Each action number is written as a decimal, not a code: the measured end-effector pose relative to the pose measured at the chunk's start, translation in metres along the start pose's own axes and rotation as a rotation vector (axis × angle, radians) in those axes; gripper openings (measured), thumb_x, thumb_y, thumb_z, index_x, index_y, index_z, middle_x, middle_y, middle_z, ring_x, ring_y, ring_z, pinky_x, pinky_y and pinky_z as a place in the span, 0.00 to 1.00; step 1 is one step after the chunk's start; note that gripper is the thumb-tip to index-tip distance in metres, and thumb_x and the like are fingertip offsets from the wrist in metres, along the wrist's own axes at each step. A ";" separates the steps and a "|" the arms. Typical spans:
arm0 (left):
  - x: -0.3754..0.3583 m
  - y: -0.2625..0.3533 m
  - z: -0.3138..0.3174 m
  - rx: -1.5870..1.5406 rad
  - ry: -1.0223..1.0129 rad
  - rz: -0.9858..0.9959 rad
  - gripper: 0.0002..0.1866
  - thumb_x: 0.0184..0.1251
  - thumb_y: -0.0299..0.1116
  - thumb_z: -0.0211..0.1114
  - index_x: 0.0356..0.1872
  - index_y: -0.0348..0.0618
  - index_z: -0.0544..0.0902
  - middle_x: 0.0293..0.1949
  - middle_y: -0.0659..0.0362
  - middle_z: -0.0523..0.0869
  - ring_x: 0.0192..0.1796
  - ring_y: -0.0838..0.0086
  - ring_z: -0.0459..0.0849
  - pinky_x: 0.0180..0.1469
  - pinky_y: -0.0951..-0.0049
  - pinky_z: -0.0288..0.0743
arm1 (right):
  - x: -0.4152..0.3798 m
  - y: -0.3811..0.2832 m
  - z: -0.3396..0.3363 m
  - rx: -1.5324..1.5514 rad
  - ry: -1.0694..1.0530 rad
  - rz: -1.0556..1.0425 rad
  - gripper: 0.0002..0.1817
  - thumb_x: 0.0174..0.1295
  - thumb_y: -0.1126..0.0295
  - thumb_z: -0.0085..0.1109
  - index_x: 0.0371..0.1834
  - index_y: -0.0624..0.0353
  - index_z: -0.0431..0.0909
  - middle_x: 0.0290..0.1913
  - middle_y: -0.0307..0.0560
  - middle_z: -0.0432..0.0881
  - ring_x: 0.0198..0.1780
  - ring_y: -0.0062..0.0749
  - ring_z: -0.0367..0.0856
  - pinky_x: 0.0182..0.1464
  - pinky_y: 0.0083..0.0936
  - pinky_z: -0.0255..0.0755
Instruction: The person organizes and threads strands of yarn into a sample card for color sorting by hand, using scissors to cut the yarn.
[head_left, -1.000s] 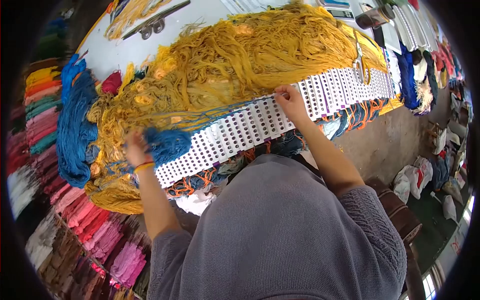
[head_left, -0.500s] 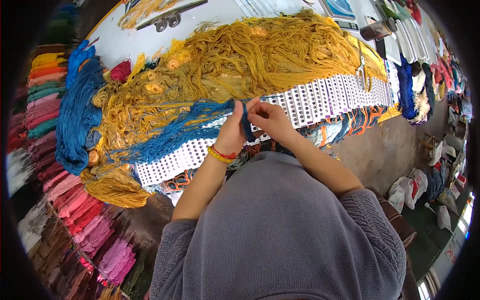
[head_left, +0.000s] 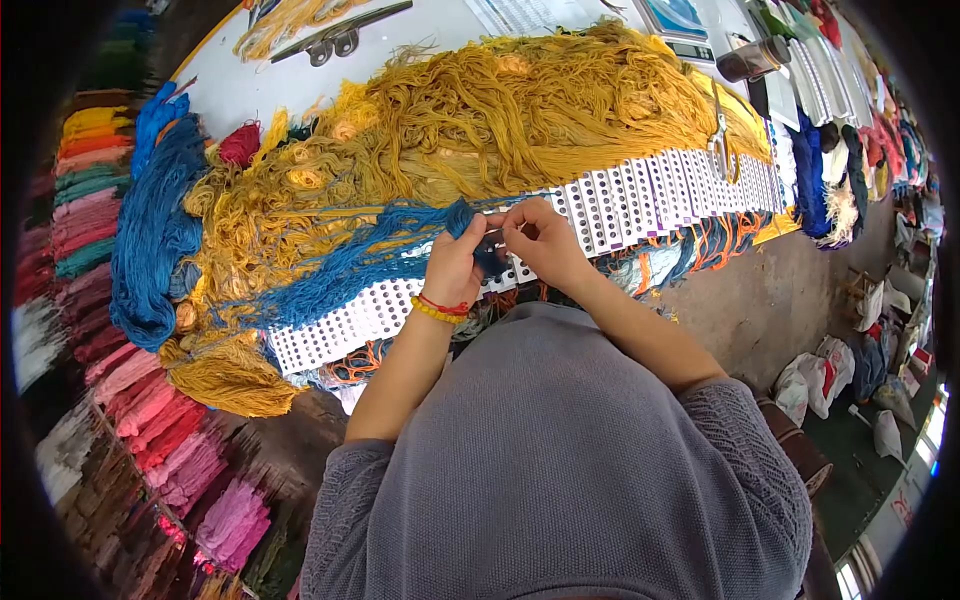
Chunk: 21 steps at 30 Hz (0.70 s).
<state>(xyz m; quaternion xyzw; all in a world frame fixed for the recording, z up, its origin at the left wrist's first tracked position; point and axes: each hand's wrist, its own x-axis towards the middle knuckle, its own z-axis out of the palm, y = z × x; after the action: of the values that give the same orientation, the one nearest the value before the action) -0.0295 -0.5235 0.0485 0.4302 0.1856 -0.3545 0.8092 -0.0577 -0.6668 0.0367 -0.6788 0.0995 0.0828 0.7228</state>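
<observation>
My left hand [head_left: 455, 268], with a beaded bracelet at the wrist, is closed around one end of a hank of blue yarn [head_left: 365, 250]. From there the loose strands fan out to the left over mustard-yellow yarn [head_left: 470, 110] and white cards with rows of dark holes [head_left: 370, 308]. Close beside it, my right hand [head_left: 548, 243] is closed in a pinch, its fingertips almost meeting the left thumb. What those fingers grip is too small to make out. A dark blurred patch shows just below and between both hands.
Scissors [head_left: 720, 140] lie on the yellow yarn at the right. A larger blue hank [head_left: 155, 230] hangs at the table's left end. A metal clip [head_left: 335, 45] and a dark jar [head_left: 752, 60] are on the white table. Coloured yarn bundles [head_left: 165, 410] line the left side.
The blue loop that hung between my hands is now only a dark blur. My left hand has shifted slightly left, opening a little space between the hands; the right remains pinched.
</observation>
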 end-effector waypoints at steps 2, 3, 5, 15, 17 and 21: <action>0.006 -0.010 -0.003 0.085 0.026 0.052 0.13 0.64 0.35 0.53 0.38 0.33 0.76 0.35 0.57 0.80 0.32 0.76 0.78 0.35 0.77 0.74 | 0.000 -0.004 -0.002 -0.201 0.008 -0.056 0.02 0.53 0.76 0.54 0.27 0.64 0.72 0.40 0.42 0.72 0.26 0.16 0.71 0.29 0.12 0.66; 0.006 -0.011 -0.002 0.170 0.053 0.110 0.12 0.64 0.33 0.54 0.37 0.33 0.77 0.34 0.56 0.80 0.31 0.76 0.78 0.34 0.77 0.74 | -0.001 -0.005 -0.003 -0.199 0.008 -0.053 0.02 0.53 0.76 0.54 0.27 0.64 0.72 0.40 0.42 0.72 0.26 0.16 0.71 0.29 0.12 0.66; 0.007 -0.011 0.001 0.161 0.077 0.103 0.11 0.63 0.32 0.54 0.36 0.33 0.77 0.34 0.56 0.80 0.31 0.77 0.78 0.34 0.78 0.74 | -0.002 -0.005 -0.005 -0.364 -0.007 -0.137 0.02 0.51 0.77 0.54 0.26 0.64 0.72 0.42 0.41 0.69 0.26 0.16 0.69 0.30 0.11 0.65; 0.002 0.083 -0.157 -0.437 0.227 0.307 0.08 0.54 0.22 0.54 0.17 0.41 0.69 0.13 0.68 0.58 0.16 0.84 0.56 0.17 0.84 0.52 | 0.009 -0.030 -0.147 0.973 0.034 0.105 0.07 0.53 0.68 0.47 0.21 0.56 0.70 0.21 0.37 0.70 0.21 0.25 0.65 0.30 0.23 0.64; -0.025 0.119 -0.220 -0.241 0.783 0.535 0.07 0.54 0.25 0.54 0.18 0.43 0.69 0.13 0.68 0.59 0.14 0.84 0.56 0.16 0.81 0.53 | 0.011 -0.034 -0.260 0.862 0.350 -0.117 0.08 0.54 0.73 0.46 0.18 0.55 0.66 0.19 0.37 0.68 0.22 0.23 0.67 0.29 0.19 0.63; -0.022 0.134 -0.198 0.154 0.755 0.479 0.12 0.61 0.35 0.52 0.19 0.45 0.68 0.14 0.68 0.65 0.11 0.85 0.57 0.13 0.82 0.53 | -0.001 -0.054 -0.330 -0.011 1.259 -0.386 0.09 0.57 0.73 0.45 0.19 0.58 0.69 0.18 0.38 0.69 0.21 0.21 0.67 0.26 0.17 0.63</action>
<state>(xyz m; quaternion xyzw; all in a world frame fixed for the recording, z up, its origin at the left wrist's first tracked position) 0.0547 -0.3001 0.0267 0.6192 0.3360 0.0117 0.7096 -0.0550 -1.0000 0.0692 -0.6068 0.3795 -0.4606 0.5250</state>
